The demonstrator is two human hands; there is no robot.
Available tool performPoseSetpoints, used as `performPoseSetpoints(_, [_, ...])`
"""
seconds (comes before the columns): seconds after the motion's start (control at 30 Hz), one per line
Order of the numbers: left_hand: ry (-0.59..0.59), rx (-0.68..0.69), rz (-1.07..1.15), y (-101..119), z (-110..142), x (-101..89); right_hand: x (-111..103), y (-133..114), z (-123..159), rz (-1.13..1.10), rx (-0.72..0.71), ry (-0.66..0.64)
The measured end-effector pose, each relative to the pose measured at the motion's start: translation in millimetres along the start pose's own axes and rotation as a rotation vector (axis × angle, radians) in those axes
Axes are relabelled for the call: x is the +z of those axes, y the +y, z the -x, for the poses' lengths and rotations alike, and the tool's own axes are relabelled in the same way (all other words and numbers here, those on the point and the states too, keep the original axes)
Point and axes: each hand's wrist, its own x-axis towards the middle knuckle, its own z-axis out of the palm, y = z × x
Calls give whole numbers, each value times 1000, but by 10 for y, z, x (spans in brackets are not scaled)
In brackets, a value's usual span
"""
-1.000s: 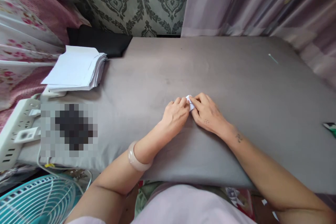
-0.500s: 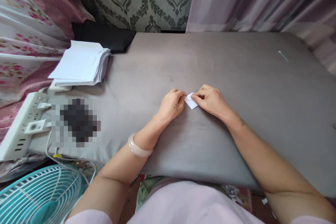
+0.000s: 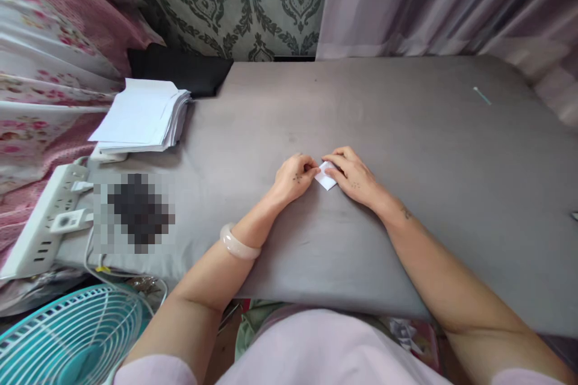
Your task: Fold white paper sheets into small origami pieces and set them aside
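Observation:
A small folded white paper (image 3: 327,180) lies on the grey-covered table between my two hands, one pointed corner facing me. My left hand (image 3: 294,179) is closed in a pinch at the paper's left corner; its wrist wears a pale bangle (image 3: 238,245). From the other side, my right hand (image 3: 354,177) grips the paper, its thumb pressed on the upper face and its forefinger stretched along the far edge. The fingers cover part of the paper's left and right sides.
A stack of white paper sheets (image 3: 138,114) lies at the far left beside a folded black cloth (image 3: 180,72). A power strip (image 3: 43,222) with cables and a blurred dark patch (image 3: 139,210) are nearer. A turquoise fan (image 3: 76,337) stands lower left; a thin stick (image 3: 482,95) lies far right.
My right forefinger has stretched out from a curled pinch to the paper's far edge, and the thumb has shifted slightly. My left hand keeps its pinch. The view has shifted a little.

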Motion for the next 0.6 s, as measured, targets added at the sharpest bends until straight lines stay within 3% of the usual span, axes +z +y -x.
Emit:
performPoseSetpoints(0.17, [55,144,214,-21,17,-1,-59,-59,-4,-282,116,48])
performPoseSetpoints(0.27, [137,66,585,19,17,-8,-77,-160,-13,-683,285,113])
performPoseSetpoints(0.37, [100,-58,899,83,36,-20,-91,-265,-17,-1065,425,166])
performPoseSetpoints(0.47, [15,-104,994,134,72,-20,-96,-347,-10,-1247,467,175])
performPoseSetpoints(0.6, [30,-98,1033,155,98,-8,-63,-387,-3,-1327,475,168])
